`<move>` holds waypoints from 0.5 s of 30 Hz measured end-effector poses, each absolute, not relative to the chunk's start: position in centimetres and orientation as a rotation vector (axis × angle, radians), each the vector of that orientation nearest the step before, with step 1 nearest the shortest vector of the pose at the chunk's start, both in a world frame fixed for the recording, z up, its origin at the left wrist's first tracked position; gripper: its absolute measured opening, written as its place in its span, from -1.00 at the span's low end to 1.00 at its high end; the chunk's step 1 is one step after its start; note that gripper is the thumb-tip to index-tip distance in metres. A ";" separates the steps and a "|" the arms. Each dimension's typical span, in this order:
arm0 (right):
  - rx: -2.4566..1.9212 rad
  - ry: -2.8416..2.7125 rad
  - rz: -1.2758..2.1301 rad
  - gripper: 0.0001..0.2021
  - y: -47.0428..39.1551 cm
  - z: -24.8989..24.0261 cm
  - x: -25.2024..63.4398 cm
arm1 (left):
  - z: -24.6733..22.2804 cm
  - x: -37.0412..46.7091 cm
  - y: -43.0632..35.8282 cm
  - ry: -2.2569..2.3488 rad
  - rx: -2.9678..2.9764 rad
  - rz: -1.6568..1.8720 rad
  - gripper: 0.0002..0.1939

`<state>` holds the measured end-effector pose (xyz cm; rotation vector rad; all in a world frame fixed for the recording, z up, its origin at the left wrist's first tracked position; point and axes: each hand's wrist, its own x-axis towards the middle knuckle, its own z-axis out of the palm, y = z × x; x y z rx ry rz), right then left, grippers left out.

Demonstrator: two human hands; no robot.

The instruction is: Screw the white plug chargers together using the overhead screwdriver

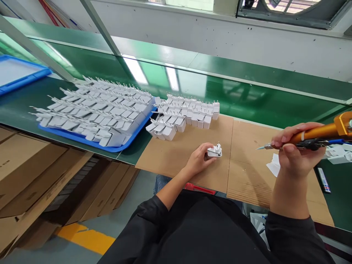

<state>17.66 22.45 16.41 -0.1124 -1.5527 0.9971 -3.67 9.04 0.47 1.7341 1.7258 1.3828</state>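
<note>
My left hand [198,160] is closed around a white plug adapter housing [214,152] on the cardboard, its open side and metal pins facing up. My right hand [299,154] grips an orange glue gun [316,132], raised over the right part of the cardboard. Its thin pale tip [264,146] points left, well apart from the housing. Beyond my left hand, several rows of similar white adapter housings [189,110] stand on the cardboard. A blue tray [115,148] to the left is packed with more of them.
Brown cardboard sheets [176,159] cover part of the green bench. A scrap of white paper [274,165], a marker [323,180] and more white parts [339,154] lie at the right. Another blue tray [27,79] sits far left. Cardboard boxes [30,172] stand below the bench's left edge.
</note>
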 end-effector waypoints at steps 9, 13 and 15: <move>-0.207 -1.520 0.931 -0.53 24.2 15.9 18.7 | 0.6 -7.3 7.4 1.968 1.786 1.351 -0.71; -0.255 -1.501 0.916 -0.49 24.8 15.7 19.1 | 1.1 -11.0 5.2 2.097 1.692 1.508 -0.51; -0.240 -1.494 0.901 -0.45 25.3 15.6 19.2 | 1.3 -12.8 4.8 2.381 1.531 1.599 -0.50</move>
